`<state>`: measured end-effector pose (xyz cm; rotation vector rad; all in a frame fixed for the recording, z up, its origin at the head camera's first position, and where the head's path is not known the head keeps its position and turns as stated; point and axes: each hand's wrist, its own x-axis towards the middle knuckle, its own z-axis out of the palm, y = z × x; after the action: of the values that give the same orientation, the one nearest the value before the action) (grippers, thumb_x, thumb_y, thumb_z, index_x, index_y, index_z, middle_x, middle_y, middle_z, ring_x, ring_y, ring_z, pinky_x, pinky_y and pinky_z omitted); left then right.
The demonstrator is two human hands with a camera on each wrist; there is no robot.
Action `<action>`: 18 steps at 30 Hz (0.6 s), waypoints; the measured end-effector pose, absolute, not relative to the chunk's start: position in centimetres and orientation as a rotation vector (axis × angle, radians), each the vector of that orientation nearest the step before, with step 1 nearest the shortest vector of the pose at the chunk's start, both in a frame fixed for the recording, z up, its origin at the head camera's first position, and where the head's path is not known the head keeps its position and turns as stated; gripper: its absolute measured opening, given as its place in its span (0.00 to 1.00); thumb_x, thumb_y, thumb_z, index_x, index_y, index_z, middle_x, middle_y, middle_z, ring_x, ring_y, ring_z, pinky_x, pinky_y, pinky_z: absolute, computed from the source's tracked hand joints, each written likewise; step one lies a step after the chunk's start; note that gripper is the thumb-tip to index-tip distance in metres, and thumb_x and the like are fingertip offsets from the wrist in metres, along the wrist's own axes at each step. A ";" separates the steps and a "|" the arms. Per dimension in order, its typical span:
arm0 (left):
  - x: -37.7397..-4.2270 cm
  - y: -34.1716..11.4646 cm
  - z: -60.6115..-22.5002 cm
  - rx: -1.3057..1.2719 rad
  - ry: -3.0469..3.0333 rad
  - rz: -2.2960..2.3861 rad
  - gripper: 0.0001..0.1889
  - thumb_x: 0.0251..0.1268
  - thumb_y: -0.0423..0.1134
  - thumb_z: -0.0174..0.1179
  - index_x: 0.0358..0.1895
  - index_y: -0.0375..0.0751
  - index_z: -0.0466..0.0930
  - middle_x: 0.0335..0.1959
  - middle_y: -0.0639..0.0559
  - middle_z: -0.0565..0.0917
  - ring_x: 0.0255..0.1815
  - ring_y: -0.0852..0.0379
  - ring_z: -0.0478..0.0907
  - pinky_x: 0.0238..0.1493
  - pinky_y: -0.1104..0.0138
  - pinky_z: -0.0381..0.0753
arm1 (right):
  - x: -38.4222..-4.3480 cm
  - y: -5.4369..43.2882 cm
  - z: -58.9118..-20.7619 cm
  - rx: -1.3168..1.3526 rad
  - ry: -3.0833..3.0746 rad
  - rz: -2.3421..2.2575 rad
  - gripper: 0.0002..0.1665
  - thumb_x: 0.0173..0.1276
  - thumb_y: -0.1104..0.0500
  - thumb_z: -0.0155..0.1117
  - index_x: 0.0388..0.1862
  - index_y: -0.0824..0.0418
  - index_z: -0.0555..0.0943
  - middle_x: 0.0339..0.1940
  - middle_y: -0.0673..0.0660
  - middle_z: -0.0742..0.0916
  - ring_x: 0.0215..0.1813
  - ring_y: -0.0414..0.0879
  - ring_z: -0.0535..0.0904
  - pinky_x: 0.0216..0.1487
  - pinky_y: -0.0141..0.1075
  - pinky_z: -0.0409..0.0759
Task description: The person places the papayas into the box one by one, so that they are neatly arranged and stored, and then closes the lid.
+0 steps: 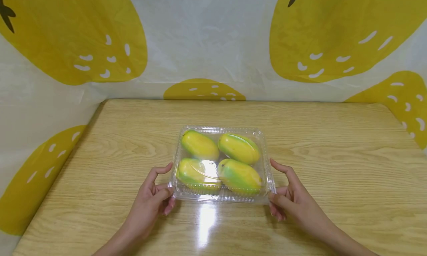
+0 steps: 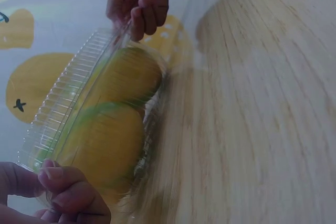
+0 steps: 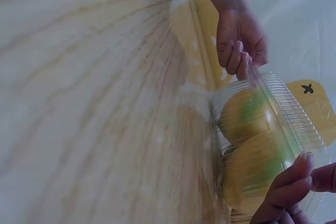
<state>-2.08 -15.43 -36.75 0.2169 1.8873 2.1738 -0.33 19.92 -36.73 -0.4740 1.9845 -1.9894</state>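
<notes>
A clear plastic clamshell box (image 1: 220, 199) with a ribbed rim sits in front of me, its lid closed over several yellow-green mangoes (image 1: 241, 177). My left hand (image 1: 150, 198) pinches the box's near left corner between thumb and fingers, the index finger reaching along the side. At the near right corner, my right hand (image 1: 295, 198) grips the rim the same way. Both wrist views show the thumbs and curled fingers on the box's thin edge. The box is close over the wooden table (image 1: 140, 133), its near edge toward me.
A white cloth (image 1: 207, 33) printed with large yellow fruit hangs behind the table and along its left side. Its lower part also meets the table's far right corner. Bright light reflects off the tabletop just in front of the box.
</notes>
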 end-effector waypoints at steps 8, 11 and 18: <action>-2.3 -15.6 -36.7 0.215 1.868 2.150 0.28 0.65 0.23 0.49 0.68 0.33 0.53 0.22 0.50 0.76 0.19 0.63 0.67 0.21 0.75 0.67 | -0.3 20.1 -36.8 -0.484 1.981 -1.991 0.42 0.72 0.74 0.46 0.77 0.54 0.41 0.19 0.64 0.79 0.17 0.52 0.71 0.17 0.41 0.75; -2.3 -15.7 -36.7 0.233 1.870 2.146 0.28 0.66 0.23 0.49 0.68 0.33 0.53 0.21 0.51 0.75 0.19 0.63 0.67 0.21 0.75 0.68 | -0.3 20.1 -36.9 -0.491 1.975 -2.001 0.43 0.71 0.75 0.46 0.77 0.55 0.41 0.18 0.64 0.78 0.16 0.52 0.71 0.17 0.41 0.75; -2.2 -15.3 -37.2 0.224 1.803 2.227 0.28 0.64 0.22 0.47 0.67 0.37 0.55 0.20 0.54 0.72 0.19 0.64 0.64 0.21 0.74 0.61 | -0.3 20.1 -36.9 -0.500 1.979 -2.005 0.42 0.72 0.75 0.45 0.77 0.55 0.41 0.18 0.64 0.78 0.16 0.51 0.71 0.17 0.41 0.75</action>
<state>-2.24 -15.34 -37.22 0.2236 1.8027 2.2274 -0.34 20.05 -36.89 -0.5000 1.9793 -2.0048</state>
